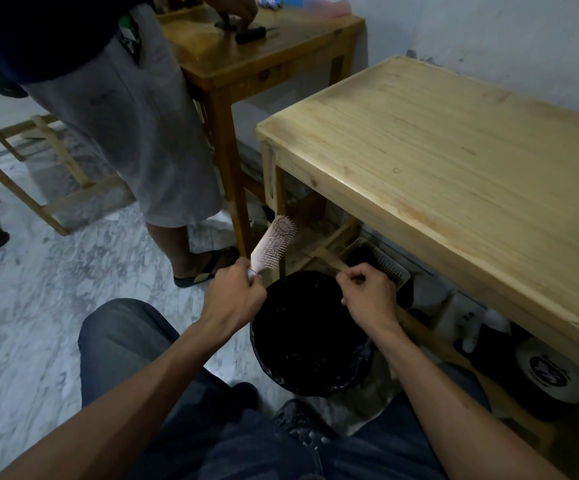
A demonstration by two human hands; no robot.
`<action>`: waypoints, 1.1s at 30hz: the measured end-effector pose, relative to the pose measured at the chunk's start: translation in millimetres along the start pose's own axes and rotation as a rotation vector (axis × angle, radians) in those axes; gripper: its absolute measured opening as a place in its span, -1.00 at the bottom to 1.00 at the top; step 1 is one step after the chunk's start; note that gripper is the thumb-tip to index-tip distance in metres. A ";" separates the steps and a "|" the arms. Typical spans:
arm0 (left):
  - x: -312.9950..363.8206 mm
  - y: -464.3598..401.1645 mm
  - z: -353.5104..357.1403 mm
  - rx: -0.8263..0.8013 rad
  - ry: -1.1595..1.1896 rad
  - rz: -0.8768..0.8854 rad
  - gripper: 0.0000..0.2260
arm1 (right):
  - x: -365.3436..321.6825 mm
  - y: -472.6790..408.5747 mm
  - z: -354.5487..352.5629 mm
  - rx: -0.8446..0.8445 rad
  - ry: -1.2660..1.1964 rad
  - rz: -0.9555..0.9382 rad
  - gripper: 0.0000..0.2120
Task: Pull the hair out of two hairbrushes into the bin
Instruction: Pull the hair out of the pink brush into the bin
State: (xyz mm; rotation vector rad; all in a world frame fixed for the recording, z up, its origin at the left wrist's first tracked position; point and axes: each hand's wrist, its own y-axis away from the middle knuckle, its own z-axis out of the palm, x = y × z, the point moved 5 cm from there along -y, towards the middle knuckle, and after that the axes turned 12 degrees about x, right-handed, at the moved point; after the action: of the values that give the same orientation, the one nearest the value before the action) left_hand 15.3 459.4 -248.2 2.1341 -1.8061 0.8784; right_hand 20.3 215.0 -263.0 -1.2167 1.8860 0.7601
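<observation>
Pink hairbrush held over black-lined bin, both hands engaged
Left hand [234,295]: fingers curled round handle of hairbrush [274,244], bristles up, dark hair strands tangled at head. Right hand [369,292]: fingers curled, thumb and forefinger pinched; what they hold too fine to tell. Bin [310,336] below, between both hands, beside pale wooden table [454,150]. No legible writing

We see a black-lined bin [310,375] standing on the marble floor [38,306] beside a pale wooden bench [454,161].
</observation>
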 end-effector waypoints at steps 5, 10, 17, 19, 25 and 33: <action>3.9 -0.1 -1.1 0.037 -0.004 0.044 -0.86 | 7.4 -0.1 0.3 -0.101 0.116 0.060 -0.86; 12.0 5.7 -0.4 0.046 -0.006 0.131 -0.84 | 2.0 -3.6 12.6 -0.204 0.120 0.106 -0.56; 28.0 11.0 0.9 0.036 -0.004 0.264 -0.76 | -28.0 0.3 36.8 -0.427 -0.455 0.214 -0.67; 30.5 11.2 0.9 0.031 0.012 0.276 -0.77 | -29.1 0.8 41.1 -0.448 -0.508 0.180 -0.80; 17.7 4.5 -2.2 0.030 0.000 0.192 -0.80 | -8.0 -9.0 31.5 -0.261 -0.483 0.189 -0.94; 6.3 1.4 -5.5 0.051 0.019 0.110 -0.85 | 14.6 -4.9 26.3 -0.299 -0.189 0.111 -0.92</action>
State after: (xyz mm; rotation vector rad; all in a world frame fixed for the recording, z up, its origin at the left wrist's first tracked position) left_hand 12.7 456.8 -240.5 2.0660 -1.9268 0.9774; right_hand 28.2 227.1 -289.8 -1.1770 1.7374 1.2088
